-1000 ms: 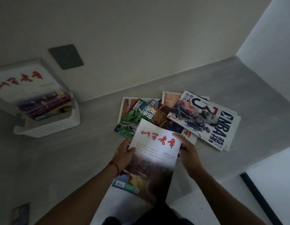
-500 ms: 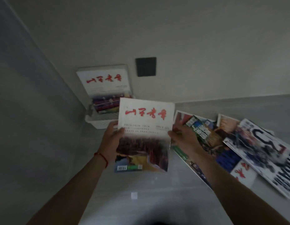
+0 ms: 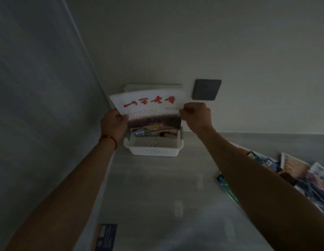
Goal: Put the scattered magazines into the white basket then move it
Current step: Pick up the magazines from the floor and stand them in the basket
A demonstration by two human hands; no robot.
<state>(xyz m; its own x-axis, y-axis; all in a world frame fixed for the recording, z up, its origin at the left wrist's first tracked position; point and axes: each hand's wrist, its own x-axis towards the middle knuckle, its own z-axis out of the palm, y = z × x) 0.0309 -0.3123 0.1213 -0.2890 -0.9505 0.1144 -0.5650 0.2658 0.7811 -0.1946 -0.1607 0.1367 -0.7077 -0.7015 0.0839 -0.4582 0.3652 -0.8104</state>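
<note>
A white perforated basket (image 3: 154, 148) stands on the grey counter against the back wall, with upright magazines inside it. Both hands hold a white magazine with red characters (image 3: 150, 104) upright over the basket, its lower edge dipping behind the front wall. My left hand (image 3: 115, 124) grips its left edge. My right hand (image 3: 196, 116) pinches its right edge. Another magazine stands behind it against the wall. Scattered magazines (image 3: 291, 176) lie on the counter at the right, partly hidden by my right forearm.
A dark wall socket plate (image 3: 206, 89) sits just right of the basket. A grey side wall (image 3: 39, 105) closes off the left. A small dark booklet (image 3: 105, 236) lies at the counter's near left. Bare grey counter (image 3: 166, 196) stretches between basket and me.
Both hands carried the white magazine from the pile on the right to the left and forward, and now hold it over the basket. The view has swung left with them.
</note>
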